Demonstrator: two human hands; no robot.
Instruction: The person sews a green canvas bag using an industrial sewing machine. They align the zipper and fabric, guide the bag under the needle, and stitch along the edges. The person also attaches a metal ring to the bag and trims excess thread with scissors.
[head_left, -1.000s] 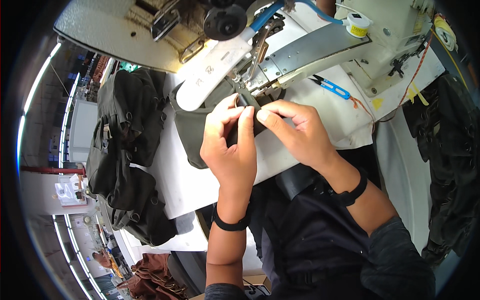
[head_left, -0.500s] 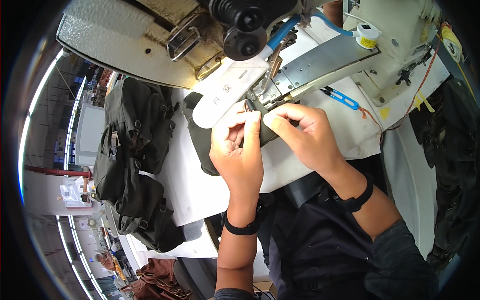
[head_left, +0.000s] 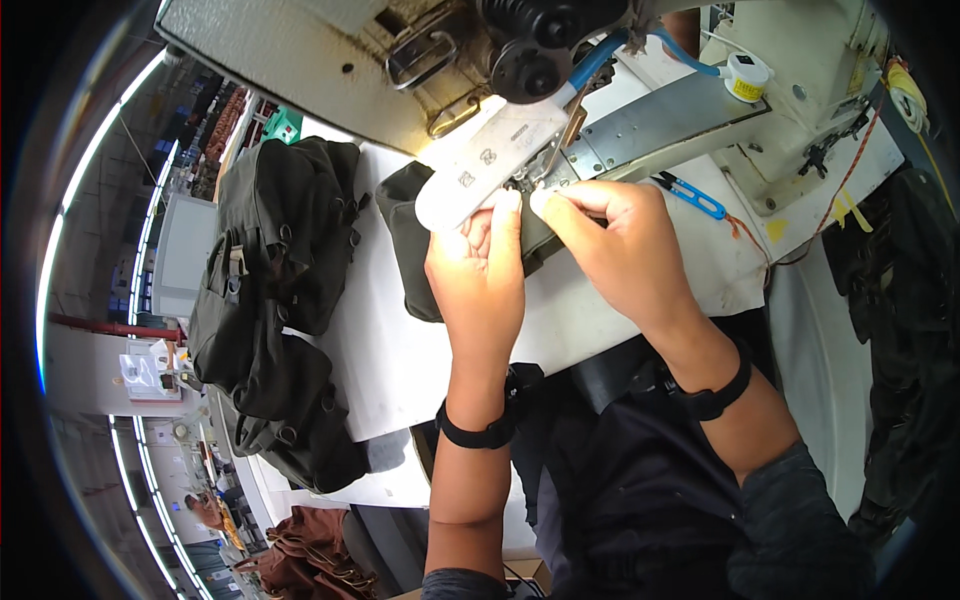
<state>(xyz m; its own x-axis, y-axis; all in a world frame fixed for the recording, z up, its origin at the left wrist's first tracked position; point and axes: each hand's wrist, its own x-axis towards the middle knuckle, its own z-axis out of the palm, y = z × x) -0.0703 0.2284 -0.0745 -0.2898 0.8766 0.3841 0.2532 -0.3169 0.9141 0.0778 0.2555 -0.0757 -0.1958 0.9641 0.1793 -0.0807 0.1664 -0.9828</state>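
Observation:
A dark green fabric bag (head_left: pixel 408 262) lies under the head of a sewing machine (head_left: pixel 300 62), its edge at the needle area (head_left: pixel 543 180). My left hand (head_left: pixel 478 262) is closed, thumb and fingertips pinching the bag's edge just left of the needle area. Opposite it, my right hand (head_left: pixel 622 245) pinches with thumb and bent forefinger at the right side of the same edge. A white, round-ended plate (head_left: pixel 490 165) on the machine hangs over the left fingers and hides some of the fabric. The exact bit between the fingertips is small and partly covered.
Several dark green bags (head_left: pixel 285 250) are heaped on the white table (head_left: pixel 385 385) at the left. Blue thread snips (head_left: pixel 692 195) lie right of the machine's metal arm (head_left: pixel 665 125). More dark fabric (head_left: pixel 905 300) hangs at the far right; brown bags (head_left: pixel 310 555) sit lower left.
Both hands have moved slightly up toward the needle area, the bag's edge with them. The dark strap-like end seen above the left fingertips is now hidden. The whole view has shifted a little.

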